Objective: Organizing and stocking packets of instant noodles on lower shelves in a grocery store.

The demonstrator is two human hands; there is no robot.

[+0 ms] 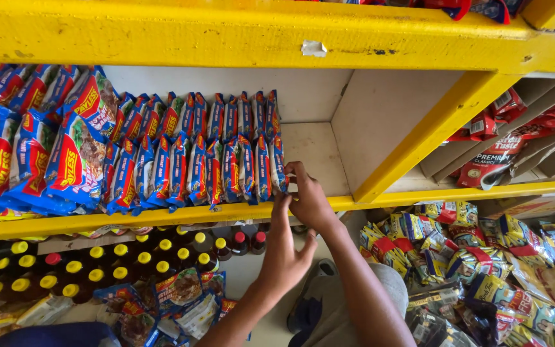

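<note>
On the yellow shelf (162,218), at the right end of a row of blue and red noodle packets (194,160), both hands meet at the last packet (278,164). The right hand (309,199) has its fingers closed on that packet's lower edge, and the left hand (282,257) reaches up from below with its fingertips pinching the same spot at the shelf's front lip. The packet stands upright, touching its neighbour on the left, with bare shelf floor (316,151) to its right up to a slanted yellow post (431,132).

To seat it well, it seems wise to keep the packet upright and press it snugly against the one beside it, so the row does not lean toward the open side. A light pinch should be enough, since the wrapper looks thin and likely to crumple. The bottom edge is best set just behind the front lip, level with the others.

Below, dark bottles with yellow and red caps (117,257) stand in rows, and loose snack bags (457,257) pile up to the right.
</note>
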